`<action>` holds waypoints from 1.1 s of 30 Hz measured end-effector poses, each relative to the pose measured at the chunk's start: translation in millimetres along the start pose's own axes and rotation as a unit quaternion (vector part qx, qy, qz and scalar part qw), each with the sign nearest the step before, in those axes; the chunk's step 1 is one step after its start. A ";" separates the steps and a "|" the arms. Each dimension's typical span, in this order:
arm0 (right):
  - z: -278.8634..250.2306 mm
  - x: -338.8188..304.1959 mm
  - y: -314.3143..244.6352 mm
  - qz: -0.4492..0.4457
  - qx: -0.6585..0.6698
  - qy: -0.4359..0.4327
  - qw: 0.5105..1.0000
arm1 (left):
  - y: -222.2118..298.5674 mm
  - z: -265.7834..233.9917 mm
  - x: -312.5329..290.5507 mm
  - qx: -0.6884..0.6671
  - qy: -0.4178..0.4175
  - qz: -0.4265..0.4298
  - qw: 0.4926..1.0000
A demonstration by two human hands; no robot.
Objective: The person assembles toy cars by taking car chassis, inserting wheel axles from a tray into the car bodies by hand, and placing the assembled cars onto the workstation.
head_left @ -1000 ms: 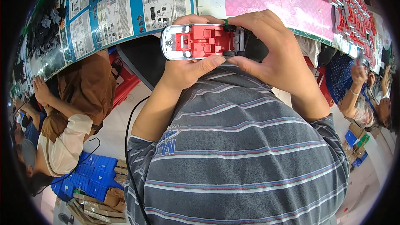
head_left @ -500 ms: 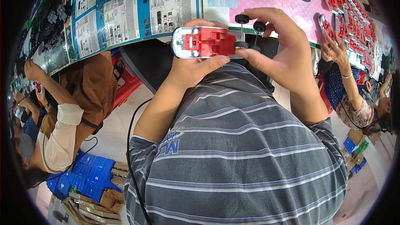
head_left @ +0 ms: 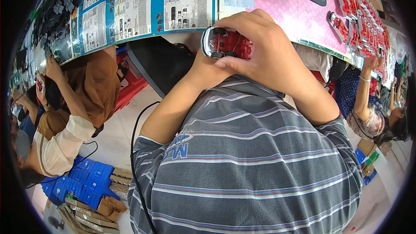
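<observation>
A toy car [head_left: 234,45] lies underside up between my hands at the table's near edge. Its base is red, with a white and silver rim at the left end. My left hand [head_left: 207,70] holds it from below and the left, fingers mostly hidden behind it. Closed over its right part is my right hand [head_left: 271,50], thumb on the near side and fingers on the far side. Across the left part of the base sits a wheel axle [head_left: 218,42] with black wheels at both ends. Another black wheel [head_left: 231,53] shows by my right thumb; its axle is mostly covered.
A black tray [head_left: 299,1] stands at the table's far side. Printed sheets [head_left: 132,11] cover the left; pink sheeting [head_left: 294,24] lies right, beside many red and silver car parts [head_left: 359,17]. Black parts [head_left: 56,11] are piled far left. Co-workers [head_left: 65,136] sit at both sides.
The wheel axles my right hand held above the car have come down to its base. My right hand has moved left and closed around the car. The right co-worker's hand has moved.
</observation>
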State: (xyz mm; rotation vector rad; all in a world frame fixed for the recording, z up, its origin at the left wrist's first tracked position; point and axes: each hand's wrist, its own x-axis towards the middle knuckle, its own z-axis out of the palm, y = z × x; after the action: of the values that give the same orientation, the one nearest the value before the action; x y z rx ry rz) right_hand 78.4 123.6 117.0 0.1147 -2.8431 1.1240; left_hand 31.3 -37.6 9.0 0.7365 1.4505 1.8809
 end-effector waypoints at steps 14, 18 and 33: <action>5.6 -40.7 24.2 -0.004 0.050 0.105 0.993 | 12.5 -1.0 6.6 -0.161 -0.007 -0.022 0.987; 13.4 -44.2 25.9 0.004 0.040 0.109 0.993 | 8.4 -3.5 0.9 -0.185 -0.022 -0.075 0.980; -10.1 -59.7 36.4 -0.021 -0.032 0.151 0.988 | 2.6 -6.8 -11.4 -0.171 0.117 -0.037 0.978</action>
State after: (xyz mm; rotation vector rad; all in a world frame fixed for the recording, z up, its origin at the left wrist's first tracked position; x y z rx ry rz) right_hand 134.6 159.4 93.4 0.0006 -2.5920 0.9481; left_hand 33.0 -51.1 9.4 0.3020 1.2218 2.1385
